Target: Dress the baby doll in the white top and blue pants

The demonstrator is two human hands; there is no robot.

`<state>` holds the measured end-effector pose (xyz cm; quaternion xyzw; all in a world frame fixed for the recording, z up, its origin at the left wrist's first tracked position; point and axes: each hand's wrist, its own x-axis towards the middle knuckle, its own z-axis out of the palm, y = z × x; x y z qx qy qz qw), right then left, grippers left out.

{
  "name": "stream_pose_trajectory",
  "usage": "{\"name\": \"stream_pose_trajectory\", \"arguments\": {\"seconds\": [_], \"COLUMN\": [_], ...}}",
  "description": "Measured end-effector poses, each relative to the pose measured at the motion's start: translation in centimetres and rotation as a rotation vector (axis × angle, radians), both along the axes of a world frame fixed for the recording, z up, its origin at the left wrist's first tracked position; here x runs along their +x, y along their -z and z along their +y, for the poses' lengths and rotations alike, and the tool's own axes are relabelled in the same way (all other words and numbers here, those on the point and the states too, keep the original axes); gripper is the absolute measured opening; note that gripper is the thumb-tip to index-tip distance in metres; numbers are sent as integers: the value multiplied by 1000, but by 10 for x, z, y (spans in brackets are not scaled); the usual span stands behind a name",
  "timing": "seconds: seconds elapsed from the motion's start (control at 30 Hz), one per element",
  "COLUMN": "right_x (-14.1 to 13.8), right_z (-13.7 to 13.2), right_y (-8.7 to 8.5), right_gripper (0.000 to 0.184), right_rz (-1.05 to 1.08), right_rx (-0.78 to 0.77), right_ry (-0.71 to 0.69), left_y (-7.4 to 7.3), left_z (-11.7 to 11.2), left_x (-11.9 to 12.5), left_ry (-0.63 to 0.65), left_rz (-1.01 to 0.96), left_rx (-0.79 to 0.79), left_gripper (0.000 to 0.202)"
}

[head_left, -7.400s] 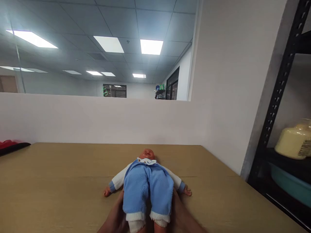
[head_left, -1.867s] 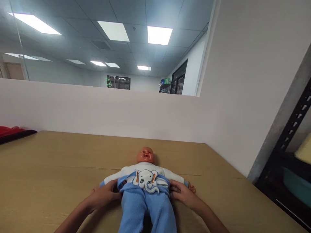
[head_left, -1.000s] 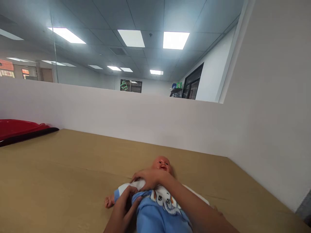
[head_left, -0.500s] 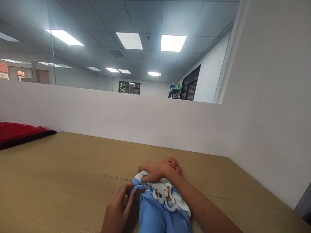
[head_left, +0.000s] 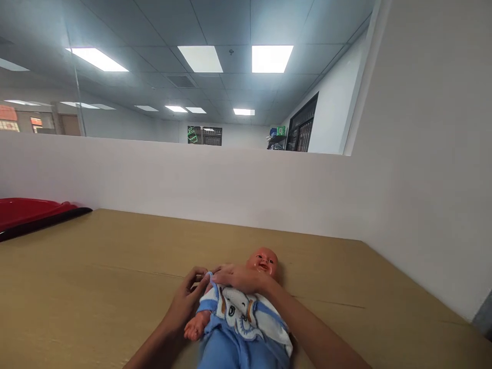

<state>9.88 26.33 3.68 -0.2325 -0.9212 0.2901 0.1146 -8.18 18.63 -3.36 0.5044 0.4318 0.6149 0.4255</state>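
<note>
A baby doll [head_left: 263, 259] lies on its back, head away from me. It wears a white and blue top [head_left: 265, 318] with an animal face on the chest, and blue trousers [head_left: 226, 351]. The doll's bare hand [head_left: 197, 325] sticks out of the blue cuff on the left. My left hand [head_left: 192, 289] pinches the top's blue-edged cloth at the doll's left-side shoulder. Reaching across the upper chest, my right hand [head_left: 240, 278] has its fingers closed at that same edge, just under the doll's chin; its fingertips are partly hidden.
The doll rests on a brown tabletop [head_left: 126, 246] with seams. A red tub-like thing [head_left: 34, 212] with a black edge stands at the far left. Behind the table is a low white wall [head_left: 184, 179] under a window, and another wall [head_left: 423, 205] rises at the right.
Both hands now meet at the doll's shoulder; my left hand moved up from the sleeve end. The doll's hand now shows outside the cuff, and its face is more exposed.
</note>
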Motion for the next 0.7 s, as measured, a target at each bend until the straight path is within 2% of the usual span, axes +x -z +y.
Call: {"name": "stream_pose_trajectory", "arguments": {"seconds": [0.07, 0.13, 0.23, 0.33, 0.4, 0.57, 0.7], "right_x": [-4, -3, 4, 12, 17, 26, 32], "right_z": [-12, -24, -40, -51, -55, -65, -73], "right_y": [1, 2, 1, 0, -1, -5, -8], "right_gripper": [23, 24, 28, 23, 20, 22, 22], "right_rz": [21, 29, 8, -46, -99, -211, -271], "right_rx": [32, 80, 143, 171, 179, 192, 219], "right_ry": [160, 398, 651, 710, 714, 706, 731], "left_y": [-8, -14, -15, -9, -4, 10, 13], "left_z": [7, 12, 16, 20, 23, 24, 22], "left_x": [1, 2, 7, 16, 22, 30, 27], "left_ry": [60, 103, 217, 356, 397, 446, 445], "left_rz": [15, 21, -6, -72, -89, -74, 7], "left_rx": [2, -6, -100, -253, -301, -345, -263], "left_gripper": [62, 58, 56, 63, 66, 62, 56]}}
